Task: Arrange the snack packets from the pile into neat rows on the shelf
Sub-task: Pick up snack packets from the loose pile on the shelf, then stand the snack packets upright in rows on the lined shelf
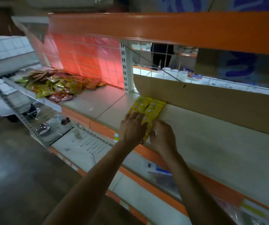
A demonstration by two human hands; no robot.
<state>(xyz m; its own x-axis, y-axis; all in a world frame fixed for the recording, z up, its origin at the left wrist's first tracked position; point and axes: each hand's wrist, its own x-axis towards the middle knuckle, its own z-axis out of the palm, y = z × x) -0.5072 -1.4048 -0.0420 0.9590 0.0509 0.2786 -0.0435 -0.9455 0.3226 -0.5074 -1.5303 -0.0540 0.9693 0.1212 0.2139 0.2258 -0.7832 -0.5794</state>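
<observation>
Yellow snack packets lie in two rows on the cream shelf, running from the front edge back to a cardboard sheet. My left hand lies flat over the front of the left row, fingers spread. My right hand presses against the right side of the front packets, its fingers curled around their edge. A loose pile of yellow, green and red snack packets sits on the same shelf far to the left.
A tall cardboard sheet stands along the back of the shelf. An orange shelf edge hangs overhead. A white upright post divides the bays. Lower shelves with wire dividers jut out below. A person stands beyond the back mesh.
</observation>
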